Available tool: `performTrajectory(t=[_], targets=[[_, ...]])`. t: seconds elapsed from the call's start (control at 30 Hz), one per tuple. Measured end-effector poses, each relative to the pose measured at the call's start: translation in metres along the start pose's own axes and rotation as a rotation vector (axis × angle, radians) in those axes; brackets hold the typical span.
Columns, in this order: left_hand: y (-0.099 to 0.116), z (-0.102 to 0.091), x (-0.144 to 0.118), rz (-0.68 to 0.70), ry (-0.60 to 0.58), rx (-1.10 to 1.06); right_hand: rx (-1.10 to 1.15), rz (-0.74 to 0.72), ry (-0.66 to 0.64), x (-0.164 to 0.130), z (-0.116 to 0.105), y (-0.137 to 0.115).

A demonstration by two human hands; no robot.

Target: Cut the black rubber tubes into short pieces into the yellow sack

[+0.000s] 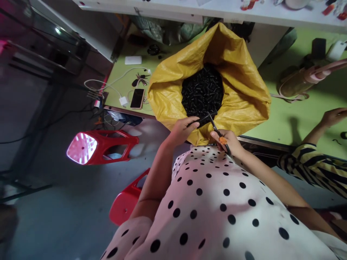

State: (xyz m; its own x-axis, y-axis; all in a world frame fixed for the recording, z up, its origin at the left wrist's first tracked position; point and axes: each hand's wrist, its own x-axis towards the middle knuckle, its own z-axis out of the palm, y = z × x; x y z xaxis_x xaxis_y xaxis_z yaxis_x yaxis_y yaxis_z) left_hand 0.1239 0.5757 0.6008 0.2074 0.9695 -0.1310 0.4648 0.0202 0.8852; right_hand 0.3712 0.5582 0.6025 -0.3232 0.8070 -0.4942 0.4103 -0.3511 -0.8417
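A yellow woven sack [241, 90] stands with its mouth rolled wide, and many small black pieces [202, 90] lie inside. Over the sack's near edge, my left hand [181, 132] pinches a black ridged strip [206, 117] that runs out to the right. My right hand [230, 141] grips scissors [214, 126] with dark handles and an orange wrapping near the pivot. The blades point up and left and meet the strip near its right end; whether they are closed on it is too small to tell.
On the green table [279, 122], a phone [137, 98], keys [140, 79] and a white charger [123, 100] lie left of the sack. A pink-strapped bottle [298, 81] is on the right, near another person's hand [334, 116]. Red stools [119, 146] stand on the floor at left.
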Motion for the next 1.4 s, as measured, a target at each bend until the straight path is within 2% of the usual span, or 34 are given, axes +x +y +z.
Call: performTrajectory(t=[0.17,0.3,0.5,0.67,0.83,0.97,1.07,1.17,1.27,1.33,1.4], targets=[[-0.007,-0.002,0.001,0.064,-0.077,0.013,-0.064,-0.082,-0.061,0.011,-0.010,0.003],[-0.009,-0.003,0.006,0.090,-0.110,0.023,-0.117,-0.079,-0.092,0.015,-0.017,-0.001],[-0.013,0.000,0.009,0.075,-0.054,-0.051,-0.124,-0.073,0.025,0.010,-0.007,0.001],[-0.028,-0.002,0.006,0.016,-0.013,-0.049,-0.140,-0.075,0.039,0.018,0.002,0.007],[-0.034,-0.002,0.009,0.056,-0.114,-0.007,-0.269,-0.091,-0.007,0.027,-0.007,0.005],[-0.031,0.001,0.012,0.073,-0.114,-0.011,-0.379,-0.088,0.060,0.029,-0.012,0.008],[-0.027,0.004,0.011,0.063,-0.057,-0.033,-0.285,-0.089,0.099,0.026,-0.010,0.010],[-0.018,0.011,0.005,0.040,0.034,-0.030,-0.046,-0.093,0.080,0.022,-0.006,0.004],[-0.004,0.023,-0.003,0.066,-0.006,-0.076,0.159,-0.123,0.087,0.024,-0.003,-0.010],[0.003,0.033,-0.006,0.083,-0.056,-0.152,0.199,-0.165,0.180,0.028,-0.003,-0.020],[0.006,0.042,-0.006,0.057,-0.075,-0.245,0.209,-0.203,0.329,0.032,-0.007,-0.027]])
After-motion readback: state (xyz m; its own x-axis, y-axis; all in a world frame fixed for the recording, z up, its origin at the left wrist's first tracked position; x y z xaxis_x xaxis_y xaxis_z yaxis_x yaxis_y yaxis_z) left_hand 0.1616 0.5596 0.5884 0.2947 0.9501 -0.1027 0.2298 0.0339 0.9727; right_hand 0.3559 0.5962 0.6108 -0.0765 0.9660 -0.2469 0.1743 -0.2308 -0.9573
